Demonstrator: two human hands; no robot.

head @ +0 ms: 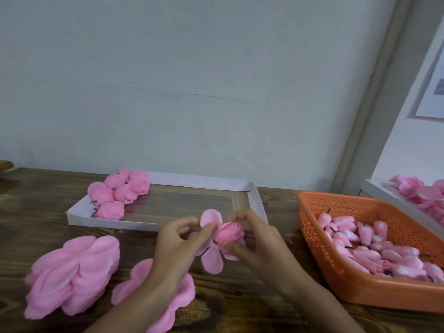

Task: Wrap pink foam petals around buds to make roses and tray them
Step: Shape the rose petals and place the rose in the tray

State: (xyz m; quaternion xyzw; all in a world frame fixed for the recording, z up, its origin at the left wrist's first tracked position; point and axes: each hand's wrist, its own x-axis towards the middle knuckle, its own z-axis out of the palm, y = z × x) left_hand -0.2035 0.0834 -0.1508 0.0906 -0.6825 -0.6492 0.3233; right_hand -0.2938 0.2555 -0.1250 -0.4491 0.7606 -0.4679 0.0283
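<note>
The foam petal piece [212, 259] looks light, soft and easily creased; the grip of the left hand [177, 240] pinches one lobe, that of the right hand [257, 239] closes round the firmer bud [230, 233].

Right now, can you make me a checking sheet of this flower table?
Surface: dark wooden table.
Job's things: finished roses in far-left corner of white tray; two petal stacks near left; orange basket of buds at right.
Clutter: second white tray of pink pieces, far right.
Hands: left hand pinches the petal piece; right hand holds a bud against it.
Cables: nothing seen.
Surroundings: pale wall; paper sheet on the right wall.
</note>
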